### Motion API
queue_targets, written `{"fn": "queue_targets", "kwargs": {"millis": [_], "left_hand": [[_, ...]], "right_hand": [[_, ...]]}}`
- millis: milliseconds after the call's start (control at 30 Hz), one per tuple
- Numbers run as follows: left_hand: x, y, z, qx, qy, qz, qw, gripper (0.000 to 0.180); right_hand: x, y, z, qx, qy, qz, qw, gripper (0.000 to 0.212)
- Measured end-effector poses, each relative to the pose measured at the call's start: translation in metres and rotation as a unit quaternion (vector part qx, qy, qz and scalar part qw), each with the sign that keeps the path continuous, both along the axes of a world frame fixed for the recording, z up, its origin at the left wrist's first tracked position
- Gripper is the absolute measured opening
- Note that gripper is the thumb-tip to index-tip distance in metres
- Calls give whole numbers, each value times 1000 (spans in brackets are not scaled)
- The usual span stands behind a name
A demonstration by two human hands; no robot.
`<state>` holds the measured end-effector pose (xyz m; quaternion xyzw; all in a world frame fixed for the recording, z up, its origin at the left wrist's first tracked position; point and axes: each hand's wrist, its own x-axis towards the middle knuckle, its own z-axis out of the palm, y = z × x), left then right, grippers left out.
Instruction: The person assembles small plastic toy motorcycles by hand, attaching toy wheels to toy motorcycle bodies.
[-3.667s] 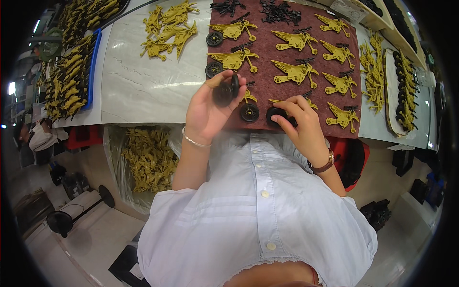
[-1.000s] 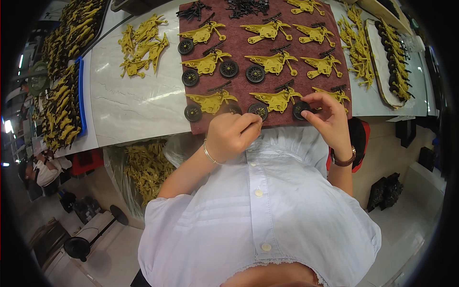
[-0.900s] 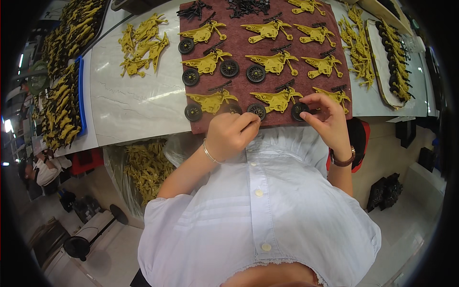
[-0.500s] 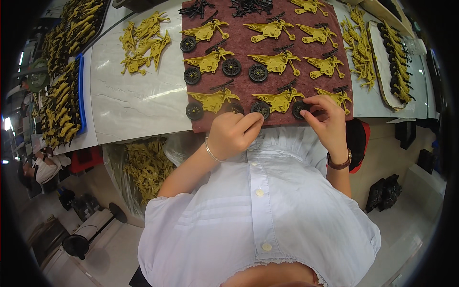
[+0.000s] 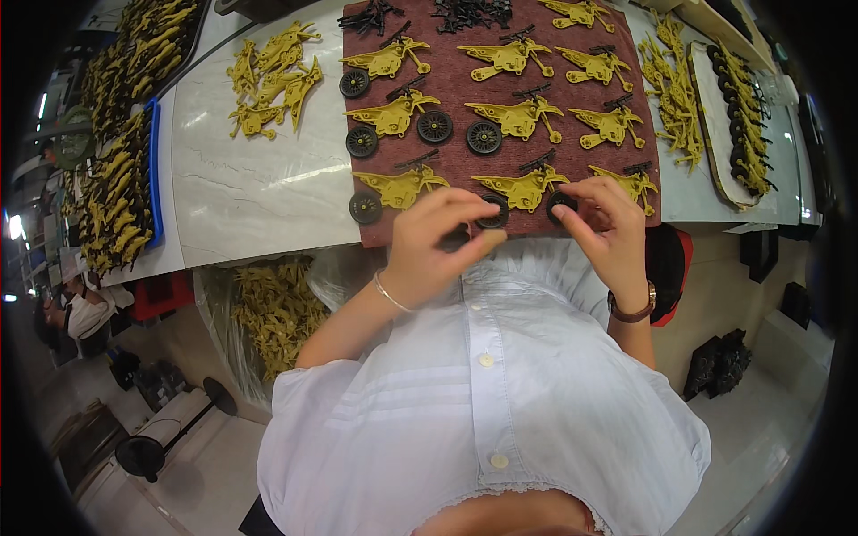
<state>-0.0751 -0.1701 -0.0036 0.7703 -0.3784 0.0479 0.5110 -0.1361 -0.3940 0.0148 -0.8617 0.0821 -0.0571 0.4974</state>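
Observation:
A yellow plastic toy motorcycle body [image 5: 518, 190] lies in the front row on a dark red cloth [image 5: 429, 94]. At its left end is a black spoked wheel [image 5: 494, 217]. My left hand [image 5: 438, 232] reaches over that wheel, thumb and fingers apart, the forefinger tip overlapping it. My right hand [image 5: 612, 219] pinches another black wheel [image 5: 556, 207] between thumb and fingers at the body's right end. Beneath my left hand, one more dark wheel [image 5: 454, 237] shows only in part, beside a second yellow body [image 5: 393, 186].
More yellow bodies [image 5: 505, 58] with black handlebars, some with wheels, lie in rows behind. Loose yellow parts [image 5: 273, 80] are piled left and right. Black parts [image 5: 472, 13] sit at the cloth's far edge. A blue-edged tray [image 5: 154, 179] stands left; a bag of yellow parts [image 5: 277, 308] is below.
My left thumb and forefinger have parted from a pinch, and the hand has turned slightly. My right hand stays at its wheel, nearly unmoved.

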Motion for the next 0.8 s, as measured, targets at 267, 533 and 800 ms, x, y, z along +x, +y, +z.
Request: {"fn": "queue_targets", "kwargs": {"millis": [267, 533, 800], "left_hand": [[19, -16, 24, -392, 670, -41, 629, 47], [49, -8, 15, -527, 619, -150, 562, 44], [124, 13, 18, -167, 345, 111, 917, 29]], "right_hand": [[41, 52, 10, 16, -95, 133, 986, 34], [86, 46, 13, 163, -90, 176, 967, 36], [160, -3, -4, 81, -79, 131, 985, 27]]}}
